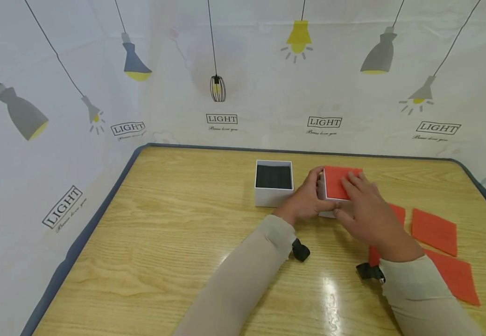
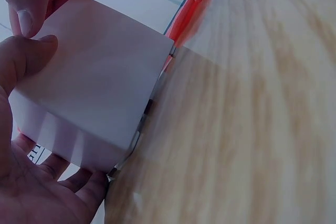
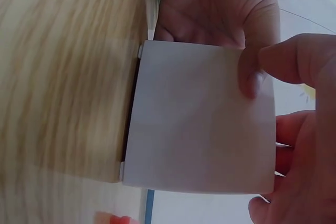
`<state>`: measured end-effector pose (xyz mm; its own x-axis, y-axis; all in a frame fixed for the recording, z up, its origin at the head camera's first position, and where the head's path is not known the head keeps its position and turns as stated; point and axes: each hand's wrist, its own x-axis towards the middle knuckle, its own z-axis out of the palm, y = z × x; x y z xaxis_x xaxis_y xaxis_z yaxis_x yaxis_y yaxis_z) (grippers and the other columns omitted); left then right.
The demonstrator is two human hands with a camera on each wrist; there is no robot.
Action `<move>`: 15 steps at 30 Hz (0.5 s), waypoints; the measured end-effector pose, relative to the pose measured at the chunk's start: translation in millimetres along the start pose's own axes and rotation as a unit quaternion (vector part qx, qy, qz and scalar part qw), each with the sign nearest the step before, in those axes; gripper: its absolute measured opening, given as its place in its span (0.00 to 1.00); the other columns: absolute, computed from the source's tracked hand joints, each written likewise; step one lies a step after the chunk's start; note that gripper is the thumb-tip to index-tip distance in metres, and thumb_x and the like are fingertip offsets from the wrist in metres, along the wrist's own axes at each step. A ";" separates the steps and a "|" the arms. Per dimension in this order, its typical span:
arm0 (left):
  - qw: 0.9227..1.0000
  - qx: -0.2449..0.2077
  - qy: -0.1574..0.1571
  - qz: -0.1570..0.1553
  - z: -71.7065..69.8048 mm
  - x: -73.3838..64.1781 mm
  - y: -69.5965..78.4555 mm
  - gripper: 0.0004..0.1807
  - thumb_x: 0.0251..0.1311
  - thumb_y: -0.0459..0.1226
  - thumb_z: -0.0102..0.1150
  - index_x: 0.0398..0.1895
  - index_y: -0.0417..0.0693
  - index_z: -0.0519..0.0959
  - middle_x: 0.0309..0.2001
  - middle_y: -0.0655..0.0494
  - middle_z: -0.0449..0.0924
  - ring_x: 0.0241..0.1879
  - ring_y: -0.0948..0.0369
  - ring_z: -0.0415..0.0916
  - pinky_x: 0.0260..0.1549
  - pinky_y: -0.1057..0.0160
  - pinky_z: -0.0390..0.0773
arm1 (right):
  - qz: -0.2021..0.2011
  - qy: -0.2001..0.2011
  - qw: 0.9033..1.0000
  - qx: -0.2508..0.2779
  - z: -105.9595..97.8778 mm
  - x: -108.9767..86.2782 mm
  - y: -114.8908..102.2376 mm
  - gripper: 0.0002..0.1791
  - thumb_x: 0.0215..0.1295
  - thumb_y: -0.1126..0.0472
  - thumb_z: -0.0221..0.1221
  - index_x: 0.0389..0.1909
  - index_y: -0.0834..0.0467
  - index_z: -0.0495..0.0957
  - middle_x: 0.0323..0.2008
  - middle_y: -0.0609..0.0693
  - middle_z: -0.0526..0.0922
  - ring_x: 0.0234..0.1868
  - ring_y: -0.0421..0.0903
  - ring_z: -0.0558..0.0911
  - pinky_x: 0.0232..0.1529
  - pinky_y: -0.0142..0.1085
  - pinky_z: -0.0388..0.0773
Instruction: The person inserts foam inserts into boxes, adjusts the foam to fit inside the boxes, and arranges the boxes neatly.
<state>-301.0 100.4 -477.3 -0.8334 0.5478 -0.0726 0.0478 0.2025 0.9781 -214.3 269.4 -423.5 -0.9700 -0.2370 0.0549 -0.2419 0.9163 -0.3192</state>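
A small white box [image 2: 105, 66] stands on the table with a red square sheet [image 1: 336, 179] lying across its top. My left hand [image 1: 307, 198] grips the box from the left, thumb along the front face and fingers round the side. On the red sheet rest the extended fingers of my right hand [image 1: 370, 217], pressing from above. Its thumb comes down at the front edge, close to the left thumb in the right wrist view. To the left is a second white box [image 1: 273, 198], its open top showing a black filling [image 1: 274, 177].
Several more red sheets lie right of the hands, including a far one [image 1: 434, 232] and a nearer one [image 1: 457, 275] partly under the right forearm in view. The wooden table [image 1: 154, 233] ends at a pale lamp-printed curtain [image 1: 264, 93] behind.
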 end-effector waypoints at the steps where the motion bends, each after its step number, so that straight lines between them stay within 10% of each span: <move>1: 1.000 -0.002 0.000 0.001 0.0 -0.1 -0.1 0.58 0.59 0.40 0.78 0.85 0.63 0.48 0.75 0.59 0.62 0.64 0.64 0.66 0.63 0.66 0.72 | 0.002 -0.002 1.000 -0.002 -0.4 -0.2 -1.3 0.44 0.72 0.53 0.60 0.79 0.74 0.57 0.81 0.72 0.53 0.83 0.71 0.47 0.78 0.67 0.46; 15: 1.000 -0.014 -0.002 0.001 -0.7 0.0 -1.1 0.57 0.59 0.40 0.78 0.84 0.66 0.49 0.73 0.63 0.64 0.64 0.66 0.66 0.62 0.67 0.74 | -0.011 0.015 1.000 -0.023 3.9 0.8 -1.9 0.44 0.69 0.55 0.61 0.78 0.73 0.59 0.81 0.69 0.56 0.82 0.68 0.53 0.75 0.73 0.46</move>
<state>-301.4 99.6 -478.2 -0.8317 0.5505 -0.0719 0.0331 0.1785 0.9834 -214.5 266.2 -426.6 -0.9643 -0.2487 0.0910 -0.2643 0.9249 -0.2732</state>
